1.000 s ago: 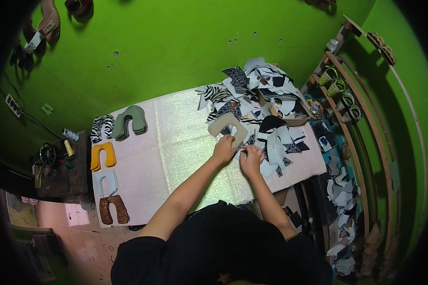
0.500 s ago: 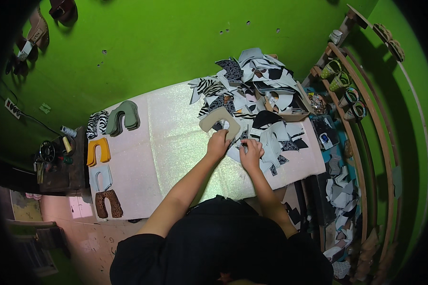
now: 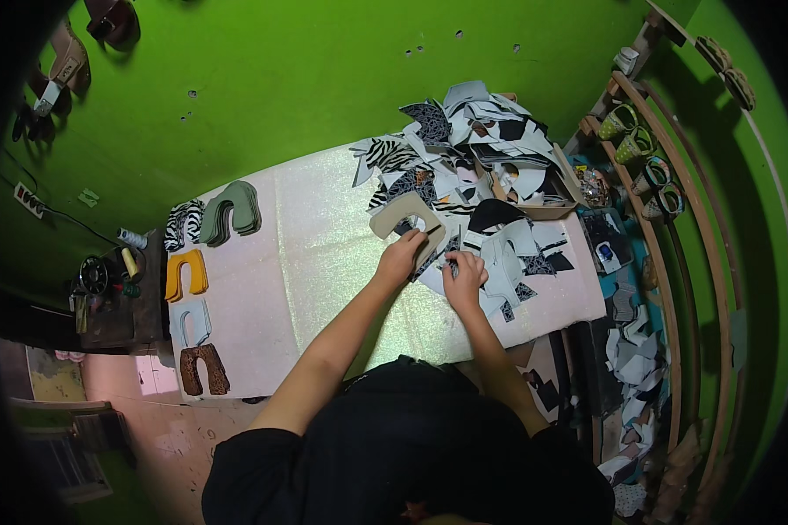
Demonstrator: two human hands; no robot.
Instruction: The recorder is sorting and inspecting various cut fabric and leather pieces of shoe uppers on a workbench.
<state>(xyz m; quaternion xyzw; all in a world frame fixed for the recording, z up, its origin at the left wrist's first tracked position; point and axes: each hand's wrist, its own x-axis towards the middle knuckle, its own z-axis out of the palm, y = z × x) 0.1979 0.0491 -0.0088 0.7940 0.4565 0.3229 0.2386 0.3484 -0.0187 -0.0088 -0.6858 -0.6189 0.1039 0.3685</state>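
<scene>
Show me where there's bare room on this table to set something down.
The widest bare patch is mid-table, between the arch-shaped stacks on the left and the left forearm and scraps. A smaller patch lies at the right-hand end, nearer the person than the scraps. It is crowded around both hands and at the cardboard box.

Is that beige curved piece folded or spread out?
Spread out: the beige piece shows its broad horseshoe curve, with no fold visible, and the left hand holds its near side.

Hidden bits
Left hand (image 3: 399, 257) hides part of the beige U-shaped piece (image 3: 401, 206); can't tell if right hand (image 3: 465, 278), toward the worktop's (image 3: 254, 297) right edge, grips anything.
</scene>
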